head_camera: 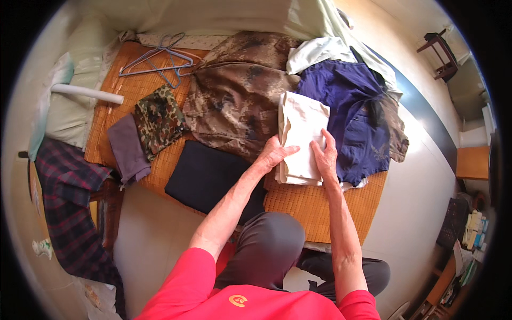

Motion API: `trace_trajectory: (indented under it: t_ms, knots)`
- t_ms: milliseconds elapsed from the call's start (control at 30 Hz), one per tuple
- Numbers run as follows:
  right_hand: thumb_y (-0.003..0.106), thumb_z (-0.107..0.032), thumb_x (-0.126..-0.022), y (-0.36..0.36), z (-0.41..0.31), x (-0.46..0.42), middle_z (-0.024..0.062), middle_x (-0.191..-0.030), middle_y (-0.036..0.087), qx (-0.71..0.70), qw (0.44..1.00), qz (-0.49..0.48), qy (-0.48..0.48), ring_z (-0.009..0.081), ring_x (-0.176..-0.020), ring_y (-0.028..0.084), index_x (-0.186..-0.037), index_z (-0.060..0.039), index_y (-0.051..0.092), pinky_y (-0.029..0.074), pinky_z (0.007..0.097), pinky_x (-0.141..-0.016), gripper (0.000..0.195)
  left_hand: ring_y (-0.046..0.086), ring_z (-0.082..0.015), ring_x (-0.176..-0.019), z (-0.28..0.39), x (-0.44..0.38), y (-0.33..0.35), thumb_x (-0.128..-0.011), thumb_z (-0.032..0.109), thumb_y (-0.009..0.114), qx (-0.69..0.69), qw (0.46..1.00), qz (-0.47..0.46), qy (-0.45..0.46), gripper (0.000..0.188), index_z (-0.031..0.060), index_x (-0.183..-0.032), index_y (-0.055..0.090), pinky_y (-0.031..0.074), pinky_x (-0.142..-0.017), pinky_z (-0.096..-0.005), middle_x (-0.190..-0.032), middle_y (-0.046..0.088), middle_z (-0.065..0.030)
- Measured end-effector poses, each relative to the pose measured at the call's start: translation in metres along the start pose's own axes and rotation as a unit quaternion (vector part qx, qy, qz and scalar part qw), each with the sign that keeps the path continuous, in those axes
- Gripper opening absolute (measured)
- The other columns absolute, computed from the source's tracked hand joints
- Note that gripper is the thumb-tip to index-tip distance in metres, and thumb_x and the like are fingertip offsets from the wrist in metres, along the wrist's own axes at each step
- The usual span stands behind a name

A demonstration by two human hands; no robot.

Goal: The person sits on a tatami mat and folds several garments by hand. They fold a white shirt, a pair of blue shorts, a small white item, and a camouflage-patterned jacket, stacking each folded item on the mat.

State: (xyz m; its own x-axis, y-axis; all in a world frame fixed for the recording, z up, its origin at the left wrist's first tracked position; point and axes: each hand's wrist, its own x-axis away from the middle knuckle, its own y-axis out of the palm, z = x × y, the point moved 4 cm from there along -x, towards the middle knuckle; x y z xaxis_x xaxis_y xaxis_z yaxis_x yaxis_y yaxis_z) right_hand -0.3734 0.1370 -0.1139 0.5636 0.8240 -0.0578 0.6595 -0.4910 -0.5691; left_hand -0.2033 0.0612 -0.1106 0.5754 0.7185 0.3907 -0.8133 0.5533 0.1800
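Between my hands is a folded white cloth garment (305,118), several layers thick. My left hand (275,153) grips its left edge, with the thumb lying across the top. On the opposite edge, my right hand (326,155) holds it with thumb and fingers on the upper face. The garment is above the bamboo mat (356,208). Behind it spreads a brown camouflage jacket (236,96), and a dark blue garment (340,84) lies to the right. A folded black cloth (212,176) rests near my left forearm.
Plastic hangers (160,64) lie at the mat's far left. Nearer are a folded camouflage garment (160,120) and a folded mauve garment (128,148). A white tube (88,93) juts in from the left, above a draped plaid garment (72,204). Pale netting (344,24) hangs at the back.
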Motion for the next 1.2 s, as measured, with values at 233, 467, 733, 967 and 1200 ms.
trace_trajectory:
  t_ms: [233,467,733,967,1200]
  knots:
    - [0.057,-0.022,-0.09,-0.018,-0.037,0.007,0.0136,-0.121,0.053,-0.291,0.952,0.02,0.091,0.0187,-0.113,0.049,-0.125,0.0036,0.046,0.038,0.0286,-0.097,0.045,0.061,-0.0171,-0.091,0.091,0.048,0.026,-0.077,0.008,0.065,-0.125,0.981,-0.006,0.148,0.042,0.0036,-0.117,0.053,0.048,-0.081,-0.0302,-0.1,0.065,-0.0087]
    - [0.035,-0.054,-0.092,-0.036,-0.125,0.024,0.0125,-0.123,0.052,-0.521,0.84,-0.147,0.039,0.0254,-0.112,0.051,-0.127,-0.0025,0.043,0.04,0.0396,-0.096,0.063,0.06,-0.0228,-0.086,0.162,0.136,-0.021,-0.068,-0.003,0.057,-0.578,0.679,0.082,0.445,0.048,0.0102,-0.114,0.059,0.048,-0.078,-0.0343,-0.101,0.064,-0.0082]
    - [0.051,-0.023,-0.092,0.078,-0.073,0.113,0.0038,-0.103,0.061,-0.474,0.785,-0.31,0.253,0.0133,-0.088,0.061,-0.118,-0.0051,0.051,0.051,0.0298,-0.071,0.032,0.054,-0.023,-0.106,0.017,0.197,-0.137,-0.064,-0.008,0.053,-0.619,0.695,0.121,0.345,0.053,0.0122,-0.112,0.061,0.039,-0.087,-0.0355,-0.116,0.058,-0.0066]
    - [0.053,-0.011,-0.088,0.1,-0.056,0.122,0.0049,-0.098,0.062,-0.394,0.847,-0.245,0.259,0.0125,-0.087,0.059,-0.117,-0.0014,0.049,0.049,0.0257,-0.068,0.031,0.053,-0.0259,-0.109,-0.01,0.198,-0.15,-0.064,-0.012,0.048,-0.566,0.756,0.12,0.307,0.051,0.0073,-0.109,0.061,0.037,-0.093,-0.0381,-0.113,0.059,-0.0096]
    - [0.057,-0.013,-0.088,0.099,-0.055,0.104,0.0048,-0.101,0.061,-0.401,0.861,-0.243,0.199,0.0099,-0.086,0.059,-0.127,-0.0032,0.044,0.049,0.0243,-0.068,0.042,0.053,-0.0262,-0.11,-0.004,0.199,-0.151,-0.062,-0.015,0.048,-0.561,0.762,0.104,0.307,0.054,0.0067,-0.11,0.061,0.037,-0.094,-0.0383,-0.114,0.059,-0.0098]
